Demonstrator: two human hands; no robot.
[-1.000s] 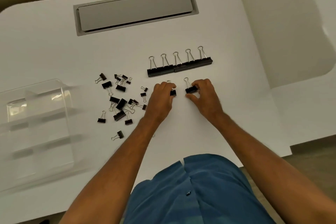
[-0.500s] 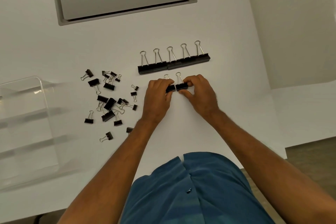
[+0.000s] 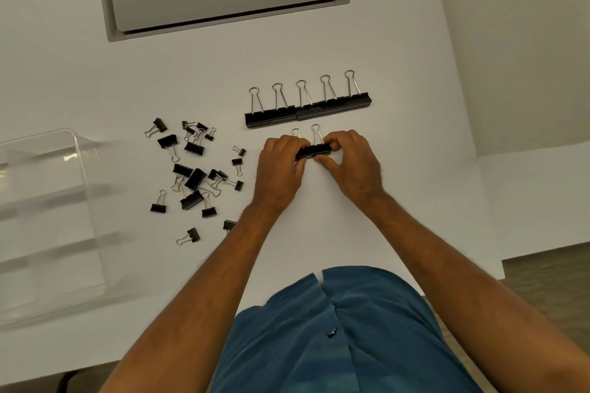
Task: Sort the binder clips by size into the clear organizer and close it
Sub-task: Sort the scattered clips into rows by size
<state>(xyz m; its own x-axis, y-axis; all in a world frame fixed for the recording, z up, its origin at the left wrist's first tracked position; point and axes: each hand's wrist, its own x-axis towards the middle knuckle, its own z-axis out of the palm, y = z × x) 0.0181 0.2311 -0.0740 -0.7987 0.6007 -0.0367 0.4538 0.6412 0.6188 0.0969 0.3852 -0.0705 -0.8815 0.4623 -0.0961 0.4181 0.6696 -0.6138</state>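
Five large clips (image 3: 308, 105) in a row, two medium clips (image 3: 314, 150) between both hands

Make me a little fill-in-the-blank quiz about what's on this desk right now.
1. The neat row of large binder clips holds ____ clips.
2. Both hands press ____ medium clips together.
3. The clear organizer sits at the desk's ____ edge.
4. The loose pile of clips lies between the organizer and the ____ hand.

Answers: five; two; left; left
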